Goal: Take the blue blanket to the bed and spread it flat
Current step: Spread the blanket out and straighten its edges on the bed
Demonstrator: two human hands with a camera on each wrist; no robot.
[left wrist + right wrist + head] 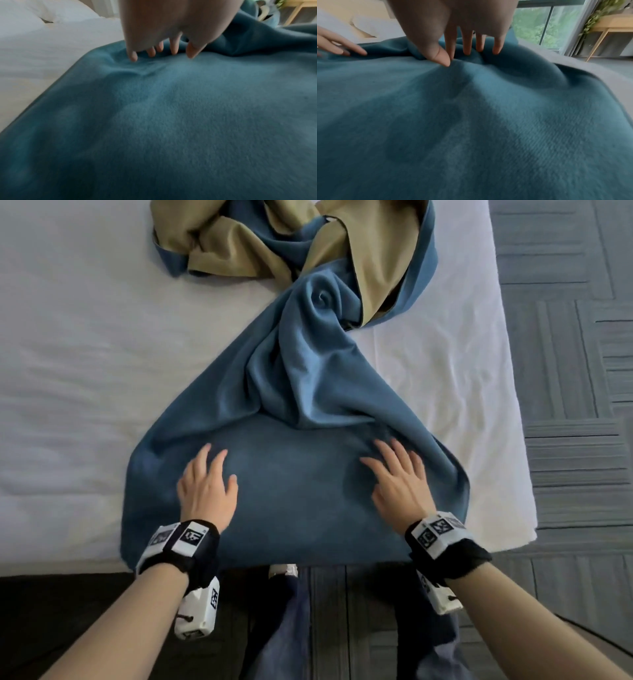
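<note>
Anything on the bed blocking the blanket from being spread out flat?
Nothing visible. The white bed sheet is bare around the blue fleece blanket with tan reverse. The only hindrance is the blanket itself: its far half lies twisted and bunched. The left hand and right hand rest open on the flat near end.

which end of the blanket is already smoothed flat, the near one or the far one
The near end of the blue blanket, under the left hand and right hand; the far end is twisted and bunched, tan side showing.
</note>
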